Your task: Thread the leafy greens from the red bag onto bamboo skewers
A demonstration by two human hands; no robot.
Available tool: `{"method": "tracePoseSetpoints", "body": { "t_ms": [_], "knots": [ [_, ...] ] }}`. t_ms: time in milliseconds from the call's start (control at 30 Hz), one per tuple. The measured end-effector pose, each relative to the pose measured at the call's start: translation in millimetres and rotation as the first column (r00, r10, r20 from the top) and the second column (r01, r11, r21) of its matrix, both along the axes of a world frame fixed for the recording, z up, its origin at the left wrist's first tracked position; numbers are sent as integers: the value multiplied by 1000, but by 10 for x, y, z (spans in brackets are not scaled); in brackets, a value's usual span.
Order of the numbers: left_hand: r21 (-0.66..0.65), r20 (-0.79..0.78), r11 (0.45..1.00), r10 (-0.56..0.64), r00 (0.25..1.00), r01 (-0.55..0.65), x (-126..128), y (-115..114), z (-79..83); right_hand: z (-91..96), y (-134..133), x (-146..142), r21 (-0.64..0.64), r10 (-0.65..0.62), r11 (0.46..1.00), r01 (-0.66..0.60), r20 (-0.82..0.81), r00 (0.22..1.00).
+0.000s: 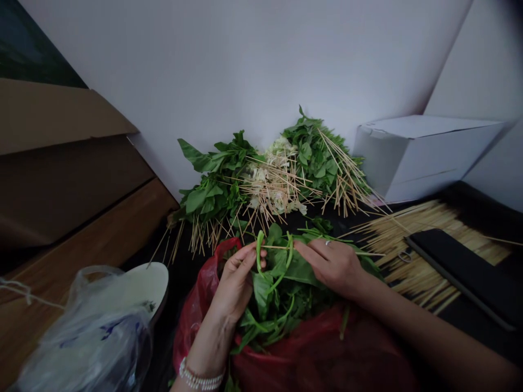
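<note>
My left hand (239, 277), with a beaded bracelet at the wrist, pinches a curved green stem of leafy greens (260, 253). My right hand (333, 264), wearing a ring, is closed on a thin wooden skewer (278, 247). The skewer runs across between both hands and passes the stem near my left fingertips; a second stretch of stem crosses it close to my right fingers. Below hangs more of the leafy sprig, over loose greens (281, 310) in a red plastic bag (327, 359).
Skewered greens (212, 185) and skewered pale cabbage (278, 179) lie against the wall. To the right are loose skewers (433, 228), a black phone (466, 272) and a white box (429, 152). A white bowl (147, 280), clear plastic bag (90, 343) and cardboard box (61, 174) are left.
</note>
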State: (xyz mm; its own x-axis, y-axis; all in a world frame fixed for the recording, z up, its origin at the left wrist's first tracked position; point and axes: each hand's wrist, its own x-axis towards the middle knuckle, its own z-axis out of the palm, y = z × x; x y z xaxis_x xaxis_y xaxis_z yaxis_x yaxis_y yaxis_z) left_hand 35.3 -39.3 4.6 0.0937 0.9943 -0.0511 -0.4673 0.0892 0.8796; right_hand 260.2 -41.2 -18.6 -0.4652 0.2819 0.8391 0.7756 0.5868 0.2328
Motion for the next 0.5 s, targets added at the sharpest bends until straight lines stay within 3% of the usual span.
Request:
{"method": "tracePoseSetpoints", "body": {
  "t_ms": [500],
  "knots": [
    [-16,-16,996,89,996,-89,33,8,-5,-10,-8,0,-31,12,999,-12,-12,1000]
  ]
}}
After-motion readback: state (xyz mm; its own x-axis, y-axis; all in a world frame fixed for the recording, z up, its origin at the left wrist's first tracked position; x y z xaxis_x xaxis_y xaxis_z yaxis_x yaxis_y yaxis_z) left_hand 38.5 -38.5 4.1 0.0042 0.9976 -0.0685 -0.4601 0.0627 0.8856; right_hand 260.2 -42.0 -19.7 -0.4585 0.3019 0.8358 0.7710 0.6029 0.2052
